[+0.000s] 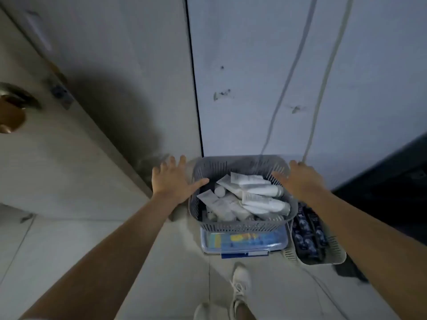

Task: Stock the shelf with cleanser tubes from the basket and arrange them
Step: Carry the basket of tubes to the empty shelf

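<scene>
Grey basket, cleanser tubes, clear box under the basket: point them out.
grey basket [240,224], head view, front slatted wall.
cleanser tubes [268,203], head view, topmost tube's body.
clear box [245,244], head view, lid near its front.

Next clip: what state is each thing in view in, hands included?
left hand: open, fingers spread, at the left rim of the grey basket
right hand: open, at its right rim
grey basket: upright, atop the clear box, holding tubes
cleanser tubes: lying piled in the basket
clear box: lid shut, under the basket
white basket: upright on the floor, holding dark packs

Storage corner, goods baskets [240,225], tiled floor [69,250]
</scene>
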A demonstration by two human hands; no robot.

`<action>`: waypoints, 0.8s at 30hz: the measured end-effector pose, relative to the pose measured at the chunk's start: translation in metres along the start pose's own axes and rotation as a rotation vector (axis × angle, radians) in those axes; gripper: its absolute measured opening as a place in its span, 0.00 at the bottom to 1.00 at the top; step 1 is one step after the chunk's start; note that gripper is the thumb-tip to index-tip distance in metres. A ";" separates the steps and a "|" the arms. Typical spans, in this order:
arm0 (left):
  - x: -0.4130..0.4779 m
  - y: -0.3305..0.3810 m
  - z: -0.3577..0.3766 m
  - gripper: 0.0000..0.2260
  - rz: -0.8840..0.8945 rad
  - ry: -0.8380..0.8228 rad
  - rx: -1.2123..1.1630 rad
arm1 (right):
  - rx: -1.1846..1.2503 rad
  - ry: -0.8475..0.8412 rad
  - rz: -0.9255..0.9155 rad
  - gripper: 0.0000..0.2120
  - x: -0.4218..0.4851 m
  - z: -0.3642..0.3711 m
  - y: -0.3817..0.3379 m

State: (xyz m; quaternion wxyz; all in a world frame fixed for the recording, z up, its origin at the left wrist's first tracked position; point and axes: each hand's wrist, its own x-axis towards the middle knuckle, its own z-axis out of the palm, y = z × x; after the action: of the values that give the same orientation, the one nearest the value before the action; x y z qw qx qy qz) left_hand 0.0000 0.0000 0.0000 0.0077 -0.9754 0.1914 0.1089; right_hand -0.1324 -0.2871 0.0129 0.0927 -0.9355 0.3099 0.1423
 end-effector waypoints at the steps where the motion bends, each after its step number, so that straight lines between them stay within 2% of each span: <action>1: 0.011 0.003 0.009 0.49 0.000 -0.032 0.004 | -0.010 -0.008 -0.013 0.34 0.012 0.008 -0.002; 6: 0.059 0.019 0.075 0.46 0.043 -0.105 0.077 | 0.088 -0.132 0.000 0.36 0.073 0.061 -0.003; 9: 0.077 0.024 0.106 0.44 0.014 -0.201 0.087 | 0.106 -0.107 0.074 0.36 0.097 0.081 0.000; 11: 0.084 0.025 0.125 0.41 -0.080 -0.281 -0.072 | 0.150 -0.096 0.149 0.33 0.106 0.092 0.005; 13: 0.086 0.028 0.136 0.36 -0.201 -0.314 -0.393 | 0.143 -0.074 0.208 0.30 0.112 0.099 0.009; 16: 0.085 0.039 0.147 0.27 -0.366 -0.226 -0.777 | 0.250 -0.057 0.318 0.26 0.124 0.112 0.021; 18: 0.086 0.045 0.148 0.21 -0.473 -0.165 -0.852 | 0.406 -0.110 0.448 0.24 0.131 0.123 0.032; 20: 0.091 0.046 0.148 0.17 -0.590 -0.159 -0.889 | 0.550 -0.160 0.524 0.26 0.134 0.131 0.042; 22: 0.096 0.043 0.147 0.19 -0.681 -0.220 -0.893 | 0.653 -0.169 0.581 0.28 0.133 0.131 0.046; 24: 0.098 0.036 0.147 0.24 -0.661 -0.270 -0.848 | 0.694 -0.165 0.606 0.31 0.133 0.128 0.048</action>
State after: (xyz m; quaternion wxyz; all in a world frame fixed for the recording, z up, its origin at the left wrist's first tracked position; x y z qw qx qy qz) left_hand 0.0441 -0.0614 -0.1636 -0.3277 -0.8786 -0.1882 0.2921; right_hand -0.0863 -0.3656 -0.1551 0.3785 -0.7021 0.5901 0.1248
